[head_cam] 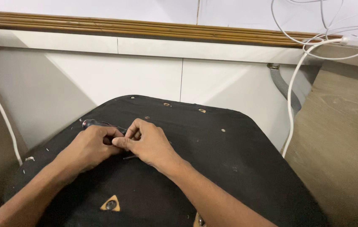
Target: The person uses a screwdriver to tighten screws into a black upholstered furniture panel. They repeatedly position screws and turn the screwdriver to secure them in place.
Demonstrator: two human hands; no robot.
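Forearms come in from the bottom edge, both cut off by the frame, so we see no elbows. Between them, low on the black upholstered panel, sits one triangular cut-out showing tan backing and a metal bolt head; a second fitting at the bottom edge is mostly cut off.

We see the left hand curled into a loose fist, knuckles up, wrapped around a screwdriver. Only its dark, shiny handle end and a bit of shaft stick out to the upper left; the rest is hidden in the grip and blurred. The right hand lies just beside it, touching it, fingers bunched together and pinching something small at the spot where the two hands meet. We cannot tell what it is. One thin dark pin-like bit pokes out below the right fingers, hard to make out.

Both hands rest on the panel, near its middle left. We count about five small metal fittings along the panel's far side, plus scattered pale staples on the left edge.

Behind: white wall panels, one wooden rail, one grey ribbed hose, several white cables, partly cut off at top right.
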